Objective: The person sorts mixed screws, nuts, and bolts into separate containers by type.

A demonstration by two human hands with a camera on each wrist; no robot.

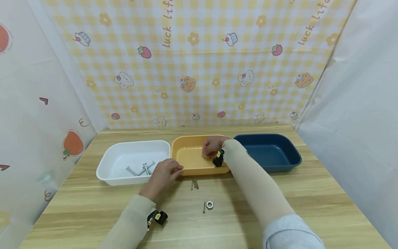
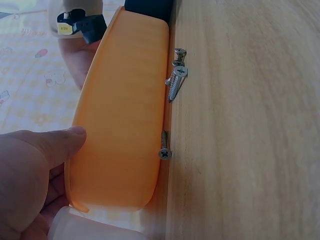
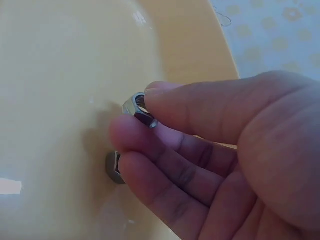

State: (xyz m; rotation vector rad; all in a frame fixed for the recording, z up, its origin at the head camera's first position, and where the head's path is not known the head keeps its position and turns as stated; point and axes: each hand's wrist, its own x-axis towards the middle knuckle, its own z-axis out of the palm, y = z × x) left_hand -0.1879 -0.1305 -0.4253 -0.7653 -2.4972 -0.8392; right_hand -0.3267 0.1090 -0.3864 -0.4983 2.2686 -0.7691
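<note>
In the right wrist view, my right hand (image 3: 200, 155) pinches a silver hex nut (image 3: 131, 105) between thumb and forefinger, above the floor of the yellow tray (image 1: 189, 159). Another hex nut (image 3: 112, 167) lies on that floor, partly hidden by the fingers. My left hand (image 1: 163, 174) grips the tray's near left corner. Its thumb presses the outer wall (image 2: 115, 120) at the rim, while the other fingers go behind the rim. Several small screws (image 1: 195, 184) lie on the wooden table just in front of the tray.
Left of the yellow tray stands a white tray (image 1: 124, 155) with several long bolts (image 1: 146, 168). A dark blue tray (image 1: 270, 169) stands on the right. Nearer on the table, a loose screw (image 1: 204, 207) lies beside a hex nut (image 1: 207, 205).
</note>
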